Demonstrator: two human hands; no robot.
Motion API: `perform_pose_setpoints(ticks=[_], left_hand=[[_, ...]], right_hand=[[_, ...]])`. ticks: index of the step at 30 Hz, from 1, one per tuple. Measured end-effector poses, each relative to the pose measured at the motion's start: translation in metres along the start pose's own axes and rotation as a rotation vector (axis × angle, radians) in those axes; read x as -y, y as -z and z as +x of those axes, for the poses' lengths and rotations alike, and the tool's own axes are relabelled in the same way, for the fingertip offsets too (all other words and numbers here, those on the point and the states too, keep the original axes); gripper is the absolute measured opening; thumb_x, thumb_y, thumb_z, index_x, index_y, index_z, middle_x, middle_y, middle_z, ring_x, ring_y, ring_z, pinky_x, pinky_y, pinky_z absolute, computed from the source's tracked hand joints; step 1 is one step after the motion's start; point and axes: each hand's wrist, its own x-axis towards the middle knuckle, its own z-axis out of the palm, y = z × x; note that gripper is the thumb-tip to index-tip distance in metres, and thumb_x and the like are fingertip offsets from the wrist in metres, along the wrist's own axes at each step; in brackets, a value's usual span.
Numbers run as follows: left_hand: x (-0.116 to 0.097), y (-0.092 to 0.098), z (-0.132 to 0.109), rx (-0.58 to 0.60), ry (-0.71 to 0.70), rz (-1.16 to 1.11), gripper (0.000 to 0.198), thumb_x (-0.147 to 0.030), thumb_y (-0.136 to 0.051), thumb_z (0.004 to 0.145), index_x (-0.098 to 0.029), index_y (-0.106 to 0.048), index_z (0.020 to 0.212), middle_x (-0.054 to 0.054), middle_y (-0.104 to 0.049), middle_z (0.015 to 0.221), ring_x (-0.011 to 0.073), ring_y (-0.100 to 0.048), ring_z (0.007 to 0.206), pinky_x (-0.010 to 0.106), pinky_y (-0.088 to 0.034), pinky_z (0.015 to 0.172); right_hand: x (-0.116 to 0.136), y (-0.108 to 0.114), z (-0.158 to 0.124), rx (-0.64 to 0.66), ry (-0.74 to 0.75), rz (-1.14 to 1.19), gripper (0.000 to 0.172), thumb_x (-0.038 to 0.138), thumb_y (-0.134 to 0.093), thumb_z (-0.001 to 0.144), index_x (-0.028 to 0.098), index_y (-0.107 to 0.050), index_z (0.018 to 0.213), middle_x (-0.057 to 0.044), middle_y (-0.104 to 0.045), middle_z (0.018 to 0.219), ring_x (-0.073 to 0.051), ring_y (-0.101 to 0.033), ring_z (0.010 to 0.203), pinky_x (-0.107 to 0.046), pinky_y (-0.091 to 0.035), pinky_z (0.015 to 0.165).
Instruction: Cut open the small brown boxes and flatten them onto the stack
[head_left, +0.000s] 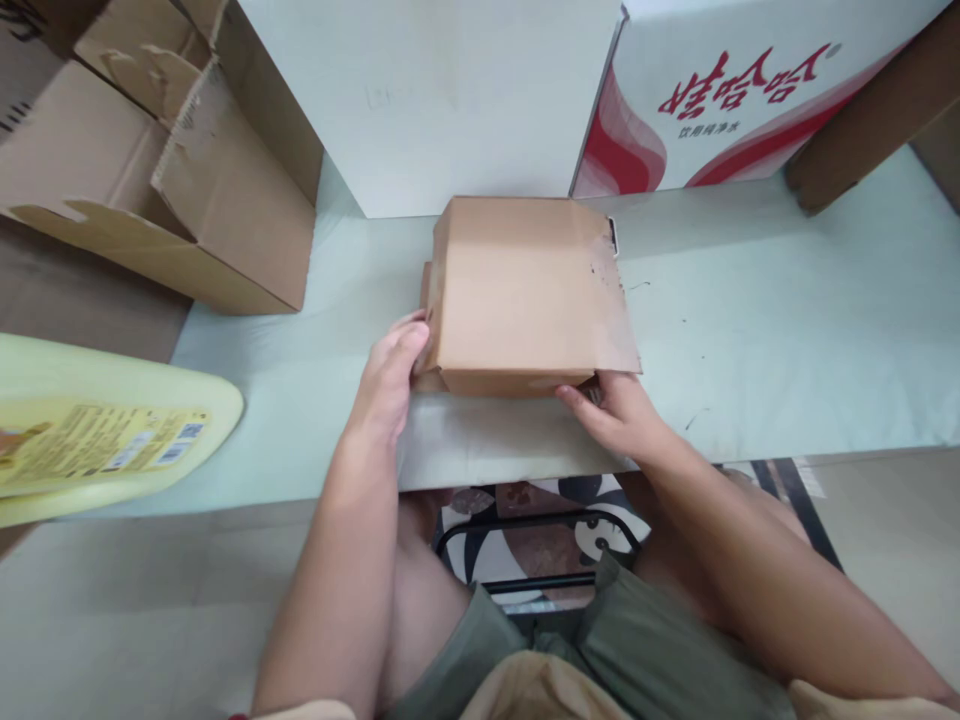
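Note:
A small brown cardboard box [525, 285] sits in front of me on the pale green table, with a flap standing out at its right side. Dark specks mark that flap. My left hand [390, 375] grips the box's left side near the front corner, the thumb against the cardboard and the other fingers partly hidden. At the front right corner, my right hand [622, 410] holds the box with its thumb along the front edge and its fingers out of sight under the flap. What lies inside or beneath the box is hidden.
Behind the box stand a plain white carton [450, 100] and a white carton with red print [720, 110]. Open brown cartons [247, 190] fill the back left. A yellow bottle [112, 430] is at the near left. A brown cardboard piece [862, 140] leans at the right.

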Motion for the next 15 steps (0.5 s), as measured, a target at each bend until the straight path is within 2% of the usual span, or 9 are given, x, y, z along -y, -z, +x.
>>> perform_pose_setpoints(ticks=[2, 4, 7, 9, 11, 13, 15], left_hand=[[-0.007, -0.001, 0.0, -0.047, -0.02, -0.066, 0.036, -0.052, -0.087, 0.069, -0.024, -0.075, 0.088, 0.007, -0.077, 0.101, 0.0268, -0.071, 0.102, 0.039, -0.056, 0.095], [-0.013, -0.002, -0.001, -0.11, -0.044, -0.12, 0.03, -0.039, -0.087, 0.067, -0.024, -0.072, 0.088, 0.003, -0.073, 0.089, 0.021, -0.067, 0.086, 0.034, -0.055, 0.083], [-0.017, -0.004, -0.003, -0.142, -0.057, -0.211, 0.026, -0.031, -0.083, 0.068, -0.024, -0.065, 0.085, 0.001, -0.069, 0.087, 0.0192, -0.065, 0.083, 0.031, -0.053, 0.077], [-0.016, -0.005, -0.004, -0.099, -0.039, -0.284, 0.028, -0.038, -0.081, 0.072, -0.025, -0.063, 0.09, 0.002, -0.069, 0.094, 0.022, -0.068, 0.092, 0.031, -0.055, 0.078], [-0.014, -0.007, -0.005, -0.027, -0.022, -0.328, 0.038, -0.052, -0.08, 0.075, -0.027, -0.063, 0.097, 0.004, -0.069, 0.098, 0.0255, -0.07, 0.1, 0.034, -0.057, 0.082], [-0.012, -0.008, -0.005, 0.015, -0.033, -0.324, 0.05, -0.066, -0.079, 0.075, -0.029, -0.063, 0.104, 0.005, -0.068, 0.099, 0.0279, -0.071, 0.104, 0.037, -0.058, 0.085], [-0.01, -0.009, -0.005, 0.019, -0.07, -0.287, 0.059, -0.073, -0.081, 0.071, -0.029, -0.064, 0.107, 0.006, -0.07, 0.103, 0.0297, -0.071, 0.109, 0.038, -0.06, 0.087]], right_hand=[[0.002, 0.0, 0.003, -0.034, -0.043, 0.025, 0.046, 0.059, -0.062, 0.094, 0.019, -0.07, 0.117, -0.016, -0.075, 0.102, -0.033, -0.071, 0.093, -0.052, -0.061, 0.088], [0.002, -0.001, 0.006, -0.075, -0.079, 0.043, 0.047, 0.061, -0.067, 0.091, 0.02, -0.069, 0.113, -0.014, -0.073, 0.098, -0.031, -0.069, 0.087, -0.049, -0.06, 0.082], [0.001, -0.001, 0.01, -0.184, -0.138, 0.065, 0.052, 0.064, -0.075, 0.082, 0.021, -0.066, 0.11, -0.012, -0.071, 0.098, -0.029, -0.066, 0.088, -0.046, -0.059, 0.078], [0.0, -0.002, 0.011, -0.295, -0.169, 0.079, 0.063, 0.066, -0.083, 0.074, 0.021, -0.062, 0.115, -0.012, -0.069, 0.105, -0.03, -0.066, 0.095, -0.048, -0.059, 0.082], [0.0, -0.003, 0.01, -0.375, -0.193, 0.114, 0.071, 0.067, -0.087, 0.069, 0.022, -0.06, 0.117, -0.013, -0.068, 0.108, -0.031, -0.066, 0.098, -0.05, -0.059, 0.085], [0.001, -0.001, 0.008, -0.396, -0.196, 0.187, 0.067, 0.068, -0.084, 0.073, 0.023, -0.058, 0.115, -0.012, -0.068, 0.105, -0.03, -0.066, 0.094, -0.049, -0.059, 0.084], [0.005, 0.002, 0.008, -0.393, -0.163, 0.273, 0.057, 0.07, -0.075, 0.084, 0.024, -0.059, 0.114, -0.011, -0.068, 0.104, -0.029, -0.067, 0.095, -0.046, -0.058, 0.084]])
